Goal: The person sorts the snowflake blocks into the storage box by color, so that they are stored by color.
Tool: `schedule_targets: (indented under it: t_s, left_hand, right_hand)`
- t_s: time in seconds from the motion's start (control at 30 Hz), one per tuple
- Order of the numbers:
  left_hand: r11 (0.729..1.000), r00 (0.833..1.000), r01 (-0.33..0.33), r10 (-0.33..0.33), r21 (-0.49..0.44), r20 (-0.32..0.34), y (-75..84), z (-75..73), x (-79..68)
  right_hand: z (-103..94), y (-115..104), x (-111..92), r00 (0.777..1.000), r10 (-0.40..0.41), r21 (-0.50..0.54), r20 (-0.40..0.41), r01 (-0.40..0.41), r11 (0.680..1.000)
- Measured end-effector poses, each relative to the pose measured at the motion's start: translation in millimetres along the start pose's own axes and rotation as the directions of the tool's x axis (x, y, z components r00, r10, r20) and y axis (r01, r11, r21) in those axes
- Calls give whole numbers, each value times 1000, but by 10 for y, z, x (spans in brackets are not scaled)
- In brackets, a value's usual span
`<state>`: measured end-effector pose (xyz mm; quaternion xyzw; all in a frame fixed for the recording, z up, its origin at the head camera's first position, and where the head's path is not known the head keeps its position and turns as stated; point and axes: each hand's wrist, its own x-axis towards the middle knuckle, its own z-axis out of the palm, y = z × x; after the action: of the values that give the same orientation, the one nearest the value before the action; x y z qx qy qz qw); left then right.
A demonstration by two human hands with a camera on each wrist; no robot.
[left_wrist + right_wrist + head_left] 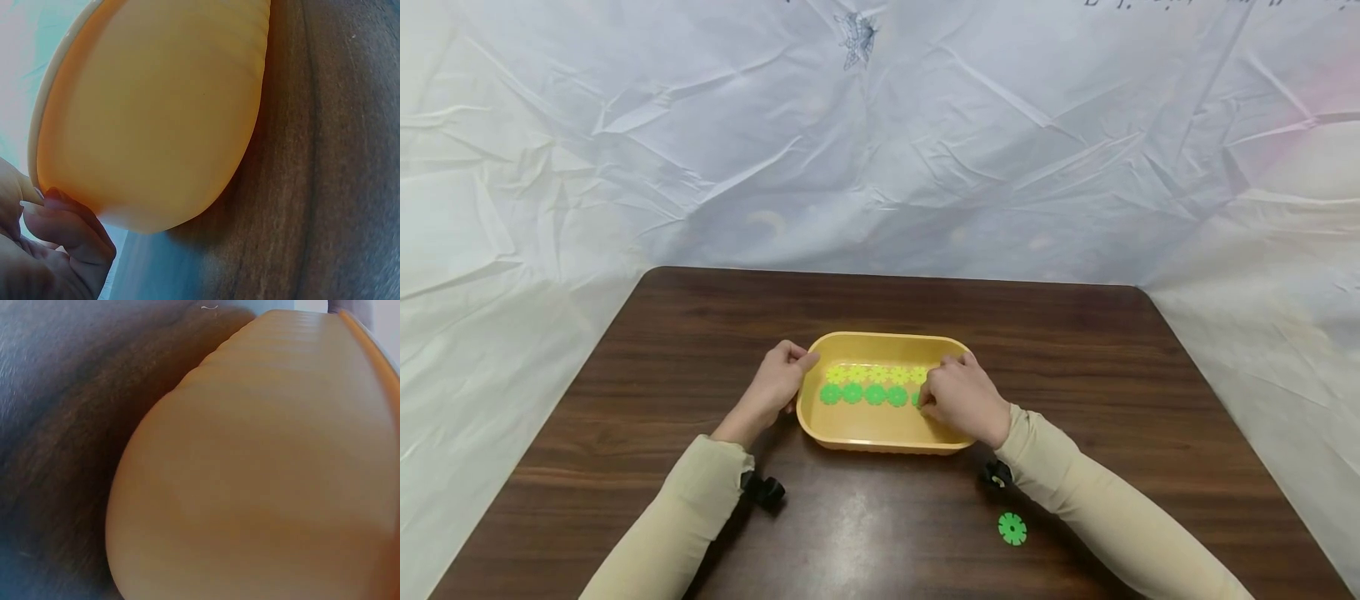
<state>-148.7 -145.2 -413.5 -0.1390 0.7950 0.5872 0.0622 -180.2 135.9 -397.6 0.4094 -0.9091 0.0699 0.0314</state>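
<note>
A yellow plastic basin [872, 432] with rounded corners sits on the table. My left hand [778, 379] pinches its left rim, thumb on top; the left wrist view shows curled fingers [69, 231] at the rim's edge. Inside lie a row of yellow flower-shaped discs [877, 374] and, nearer me, a row of green notched discs [875, 394]. My right hand [962, 398] reaches over the basin's right side with fingers curled down at the right-end green disc [916, 399], mostly hidden by the hand. The right wrist view shows only the basin's outer wall [250, 469] and the table.
Another green notched disc [1012, 528] lies on the dark wooden table [865, 533], beside my right forearm. A wrinkled pale cloth [880, 167] hangs behind the table and along both sides.
</note>
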Motion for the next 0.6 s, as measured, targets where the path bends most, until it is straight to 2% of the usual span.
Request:
schedule_targets:
  t_s: [0.17, 0.6]
  left_hand:
    - [1000, 1000, -4, 4, -1, 2, 7, -10, 6]
    - [1000, 1000, -8, 8, -7, 23, 21, -53, 68]
  right_hand:
    - [-28, 6, -11, 998, -7, 41, 57, 5, 999]
    - [-54, 27, -7, 998, -30, 71, 59, 26, 997]
